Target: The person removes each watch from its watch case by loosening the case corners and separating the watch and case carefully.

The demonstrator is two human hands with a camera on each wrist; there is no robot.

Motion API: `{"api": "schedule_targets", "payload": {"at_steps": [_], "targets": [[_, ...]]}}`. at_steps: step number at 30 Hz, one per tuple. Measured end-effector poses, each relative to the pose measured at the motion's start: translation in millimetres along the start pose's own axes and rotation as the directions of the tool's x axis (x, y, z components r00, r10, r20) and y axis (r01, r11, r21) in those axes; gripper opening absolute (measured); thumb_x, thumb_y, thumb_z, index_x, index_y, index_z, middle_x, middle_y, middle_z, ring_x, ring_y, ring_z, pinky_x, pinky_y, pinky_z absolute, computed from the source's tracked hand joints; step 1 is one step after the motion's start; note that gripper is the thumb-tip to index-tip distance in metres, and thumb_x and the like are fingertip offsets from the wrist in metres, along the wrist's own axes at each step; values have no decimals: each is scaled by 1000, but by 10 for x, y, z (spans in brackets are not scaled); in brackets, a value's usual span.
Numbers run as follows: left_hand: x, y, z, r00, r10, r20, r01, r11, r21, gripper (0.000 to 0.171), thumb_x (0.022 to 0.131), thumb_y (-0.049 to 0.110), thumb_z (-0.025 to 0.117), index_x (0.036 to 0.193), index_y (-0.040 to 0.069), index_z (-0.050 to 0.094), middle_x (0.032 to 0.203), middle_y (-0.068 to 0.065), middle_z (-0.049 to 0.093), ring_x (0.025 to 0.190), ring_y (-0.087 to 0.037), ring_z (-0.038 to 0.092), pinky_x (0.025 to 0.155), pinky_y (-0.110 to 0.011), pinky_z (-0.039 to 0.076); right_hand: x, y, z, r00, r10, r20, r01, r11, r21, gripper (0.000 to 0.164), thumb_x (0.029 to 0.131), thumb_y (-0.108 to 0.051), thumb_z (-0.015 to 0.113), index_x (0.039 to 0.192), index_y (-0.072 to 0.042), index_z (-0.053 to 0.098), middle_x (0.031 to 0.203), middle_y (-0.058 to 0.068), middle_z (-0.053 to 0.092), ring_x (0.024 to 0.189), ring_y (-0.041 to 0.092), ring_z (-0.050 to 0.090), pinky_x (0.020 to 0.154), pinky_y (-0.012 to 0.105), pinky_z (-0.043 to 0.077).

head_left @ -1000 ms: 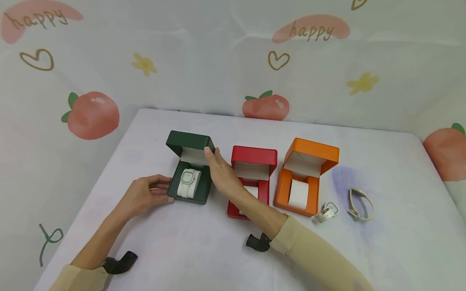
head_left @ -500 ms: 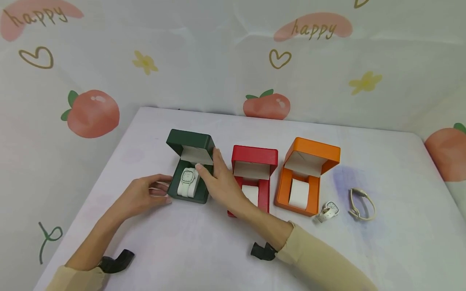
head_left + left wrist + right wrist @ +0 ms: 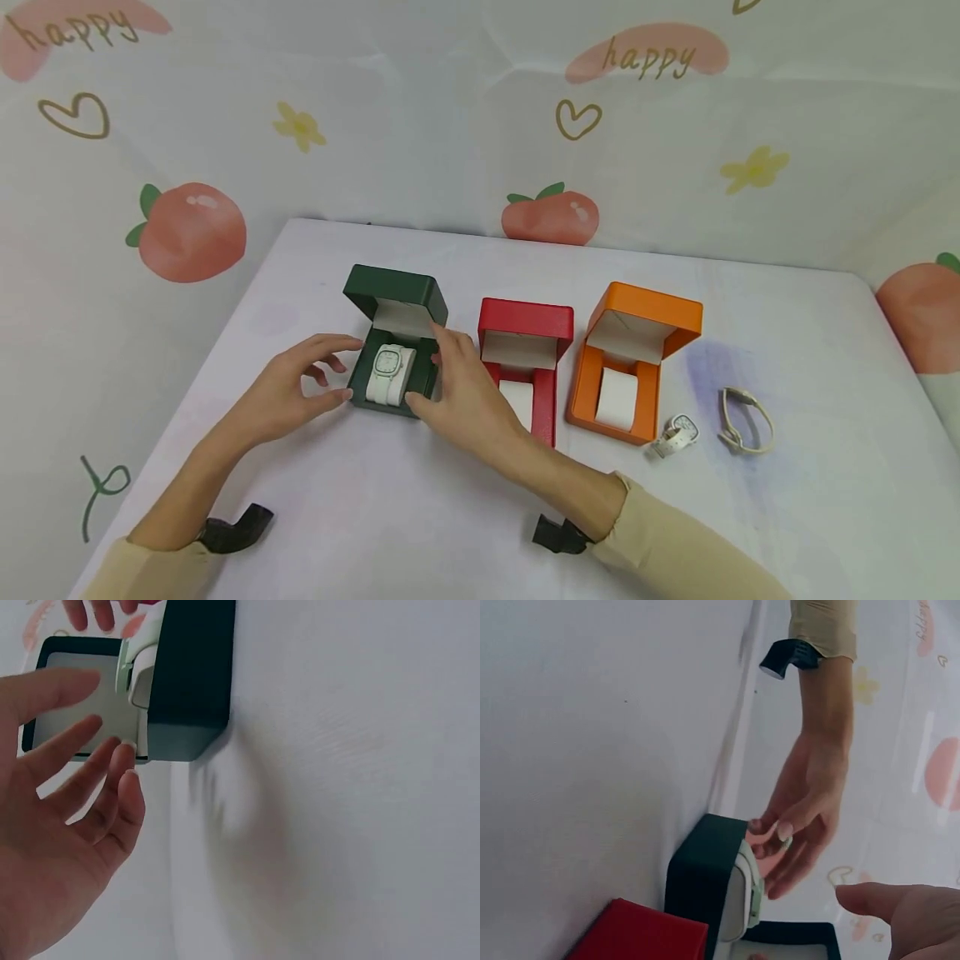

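Note:
A dark green watch box point(image 3: 395, 289) stands with its lid up at the left of the table. Inside it, a white watch point(image 3: 387, 362) is wrapped around a white cushion. My left hand point(image 3: 281, 392) is at the box's left side, thumb and fingers spread apart, thumb tip by the front corner. On the other side is my right hand point(image 3: 472, 396), its thumb at the front edge and its fingers by the right wall; some fingertips are hidden. In the left wrist view, the left hand point(image 3: 75, 802) has loose fingers beside the green box point(image 3: 195, 675).
A red watch box point(image 3: 525, 321) and an orange watch box point(image 3: 645, 308), both with raised lids and white cushions, stand to the right. A white watch point(image 3: 675, 436) and a cream-strapped watch point(image 3: 745, 421) lie beyond them. My right forearm passes in front of the red box.
My right hand has come down from the green lid to the box's lower right front. My left fingers have spread and lifted slightly at its left side. The box stays in place.

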State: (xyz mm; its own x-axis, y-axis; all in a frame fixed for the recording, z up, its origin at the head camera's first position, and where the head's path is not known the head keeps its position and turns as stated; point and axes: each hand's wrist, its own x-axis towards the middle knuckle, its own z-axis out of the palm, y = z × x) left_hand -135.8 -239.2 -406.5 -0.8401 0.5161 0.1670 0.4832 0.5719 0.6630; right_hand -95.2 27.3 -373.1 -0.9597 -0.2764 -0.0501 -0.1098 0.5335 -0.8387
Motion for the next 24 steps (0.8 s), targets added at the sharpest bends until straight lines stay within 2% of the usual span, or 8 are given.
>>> {"api": "schedule_targets", "payload": {"at_steps": [4,9,13,18,24], "targets": [[98,10,-9,996,31,83,-33,999,20,67,75,4,85,136,12,58,133,-3,56,89,-18,57,69,-27,50,42,29,45,999,-31,31,32,998,-48,72,87,-18,76,148,-3,40,137,10,52,115,21,59,93,29,52],[173,-26,-15,986,36,160,-40,999,21,73,73,3,86,140,9,55,135,-8,56,83,-16,56,65,-28,50,118,33,114,997,-36,74,47,986,-160,70,89,-22,74,148,-2,41,141,8,49,118,19,55,95,28,50],[217,-57,1,983,27,182,-32,999,27,72,72,1,86,138,11,57,116,-2,61,79,-15,55,63,-27,50,184,37,169,995,-55,84,75,964,-255,68,89,-22,75,146,-1,44,140,11,49,120,21,53,98,30,49],[270,-71,26,981,18,191,-24,999,28,70,72,1,86,135,14,59,91,1,59,75,-14,54,63,-28,50,251,56,196,991,-98,96,126,925,-358,65,87,-20,77,141,3,49,136,13,51,114,26,54,93,31,51],[280,-95,50,980,-5,201,0,1000,22,70,71,3,88,134,17,60,79,1,53,74,-13,53,64,-27,49,331,108,206,989,-70,132,109,942,-316,65,84,-20,80,139,-1,51,134,9,50,116,21,53,95,27,49]]}}
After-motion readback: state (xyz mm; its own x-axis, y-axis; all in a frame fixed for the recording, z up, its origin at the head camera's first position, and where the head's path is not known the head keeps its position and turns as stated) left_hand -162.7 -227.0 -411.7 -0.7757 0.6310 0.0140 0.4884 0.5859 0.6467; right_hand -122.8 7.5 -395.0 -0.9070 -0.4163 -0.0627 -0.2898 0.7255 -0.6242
